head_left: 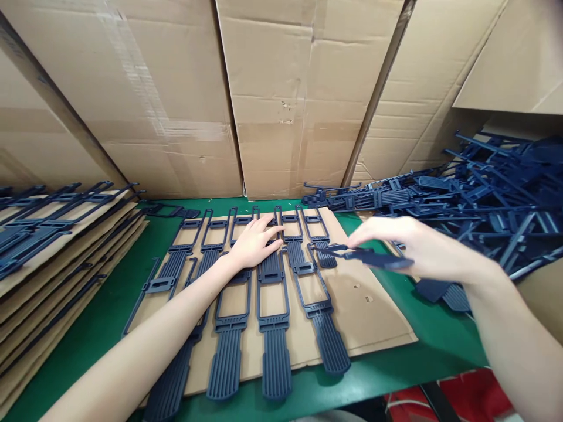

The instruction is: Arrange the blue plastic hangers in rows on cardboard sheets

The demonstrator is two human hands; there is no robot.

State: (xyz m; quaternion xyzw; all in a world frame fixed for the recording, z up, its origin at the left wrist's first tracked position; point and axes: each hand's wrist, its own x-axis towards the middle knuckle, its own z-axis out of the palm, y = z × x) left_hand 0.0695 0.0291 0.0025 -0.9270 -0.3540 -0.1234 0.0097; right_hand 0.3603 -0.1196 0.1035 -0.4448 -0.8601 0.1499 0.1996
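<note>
Cardboard-walled workbench with a green top.
Tall brown cardboard cartons (308,88) stand upright along the back like a wall. A dark left strut (57,111) and a dark right strut (378,88) slant across them. The table (396,357) has a green surface, and something red (479,392) shows below its near edge. The light is even and soft.

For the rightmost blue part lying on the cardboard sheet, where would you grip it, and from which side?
I would take the rightmost blue part by its ribbed paddle end, coming from the near right. That end overhangs the near edge of the cardboard sheet, and nothing lies against its right side.
</note>
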